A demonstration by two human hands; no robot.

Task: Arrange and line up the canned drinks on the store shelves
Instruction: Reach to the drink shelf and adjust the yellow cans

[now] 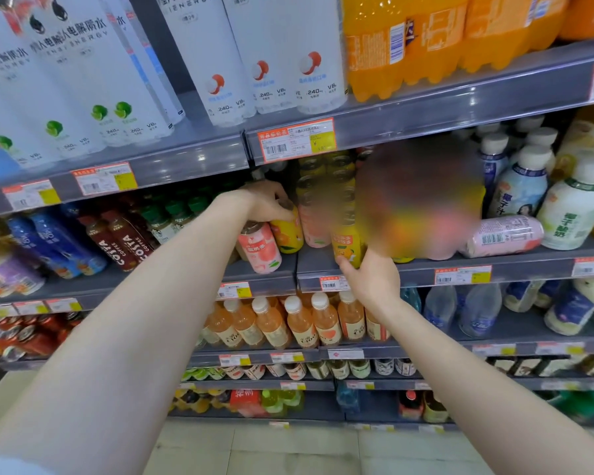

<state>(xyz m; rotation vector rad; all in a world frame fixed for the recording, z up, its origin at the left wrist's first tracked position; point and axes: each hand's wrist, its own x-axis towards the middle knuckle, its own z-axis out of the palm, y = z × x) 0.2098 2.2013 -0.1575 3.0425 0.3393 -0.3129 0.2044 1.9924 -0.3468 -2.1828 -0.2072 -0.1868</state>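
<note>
Centre of frame, middle shelf. Left hand grip closed round top of yellow can, tilted, base toward right. Pink can leans just below-left, touching. Right hand grip pinches base of upright yellow front can. Fallen pink can lies sideways at right, nearer right hand.

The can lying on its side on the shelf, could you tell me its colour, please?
Pale pink can, clearest in the head view.

On the middle shelf, a pink peach can leans tilted at the front edge, just beside a yellow orange-drink can tipped behind it. Another yellow can stands upright at the front edge. A pink can lies on its side farther right. Cans behind are blurred.
</note>
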